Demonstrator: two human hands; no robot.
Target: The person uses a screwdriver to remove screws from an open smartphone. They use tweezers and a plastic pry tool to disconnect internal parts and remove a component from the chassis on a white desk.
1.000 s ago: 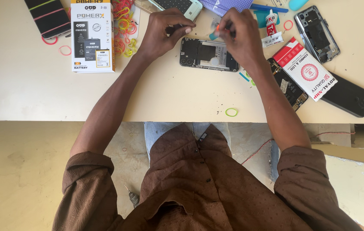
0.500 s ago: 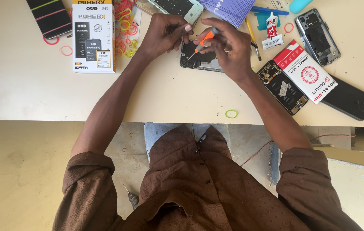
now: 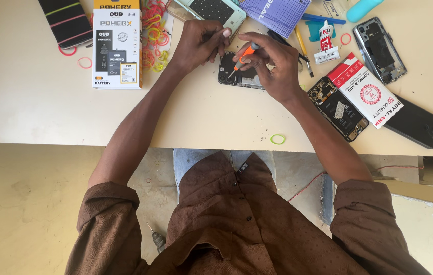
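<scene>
The opened phone (image 3: 239, 71) lay on the table (image 3: 201, 112), its insides showing. The right hand (image 3: 272, 63) was closed around an orange screwdriver (image 3: 242, 57), tip down inside the phone. The left hand (image 3: 201, 43) pressed curled fingers on the phone's upper edge. Left of the phone stood a white battery box (image 3: 117, 48), contents hidden, beside loose rubber bands (image 3: 154, 30).

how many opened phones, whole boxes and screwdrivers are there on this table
opened phones: 3
boxes fully in view: 2
screwdriver: 1, in the fingers of the right hand
total: 6
</scene>
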